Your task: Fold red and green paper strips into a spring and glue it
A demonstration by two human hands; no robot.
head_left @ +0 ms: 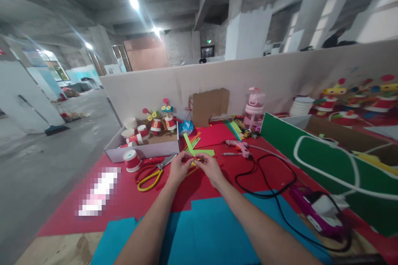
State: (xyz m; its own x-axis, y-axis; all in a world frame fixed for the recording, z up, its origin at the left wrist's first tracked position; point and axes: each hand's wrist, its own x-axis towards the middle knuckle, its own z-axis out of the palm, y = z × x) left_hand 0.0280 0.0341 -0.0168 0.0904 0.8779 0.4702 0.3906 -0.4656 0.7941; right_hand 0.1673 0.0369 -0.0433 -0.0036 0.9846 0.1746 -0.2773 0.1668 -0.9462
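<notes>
My left hand (180, 168) and my right hand (211, 168) meet over the middle of the red table, their fingertips pinched together. Between them they hold green paper strips (189, 144); one end points up and to the left, another lies out to the right. Where the strips meet, fingers partly cover them. Scissors with yellow and red handles (150, 180) lie just left of my left hand. Behind the strips are more thin coloured paper strips (196, 141). A pink glue gun (239, 146) rests right of my right hand.
A white box (149, 150) with paper cups and cup figures stands at the left, a red-and-white cup (132, 160) before it. Blue sheets (214, 232) lie under my forearms. A black cord loops near a purple power strip (320, 211) and a green box wall (323, 174).
</notes>
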